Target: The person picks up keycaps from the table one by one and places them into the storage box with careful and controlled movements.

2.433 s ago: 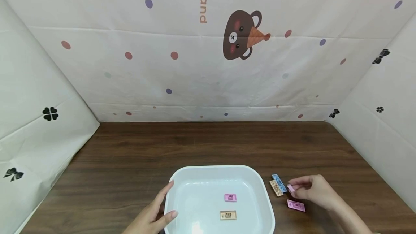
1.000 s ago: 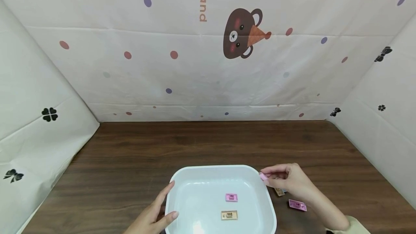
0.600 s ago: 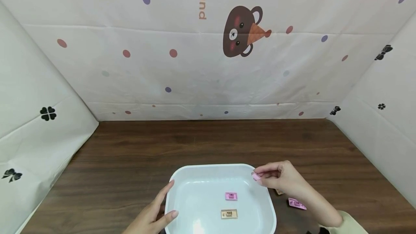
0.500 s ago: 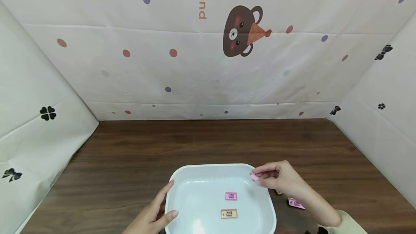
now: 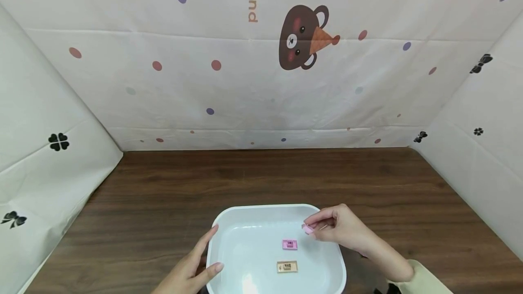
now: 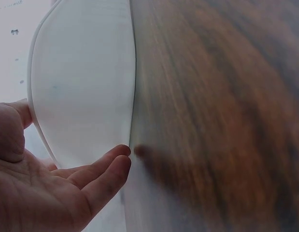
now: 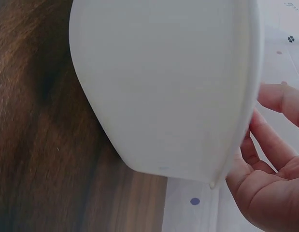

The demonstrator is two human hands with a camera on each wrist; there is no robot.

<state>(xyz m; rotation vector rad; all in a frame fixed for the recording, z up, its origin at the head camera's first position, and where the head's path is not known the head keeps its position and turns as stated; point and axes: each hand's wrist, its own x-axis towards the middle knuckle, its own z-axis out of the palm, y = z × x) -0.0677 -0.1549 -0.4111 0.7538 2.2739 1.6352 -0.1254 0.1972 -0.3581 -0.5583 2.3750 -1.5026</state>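
My left hand holds the white tray at its left side, thumb over the rim. In the left wrist view its other fingers lie along the outer wall. Over the tray's right part, my right hand pinches a small pink rectangular piece between thumb and fingertips. On the tray floor lie a pink printed rectangular piece and, nearer to me, a tan printed one. From the right wrist view the tray wall hides the held piece, with the right fingers beyond the rim.
The tray stands on a dark wood table. A white printed sheet rises behind the table, and white side walls flank it. My right forearm covers the table spot right of the tray.
My right hand has picked up the pink piece from the table at the right and carried it left over the tray rim. The left hand stays on the tray.
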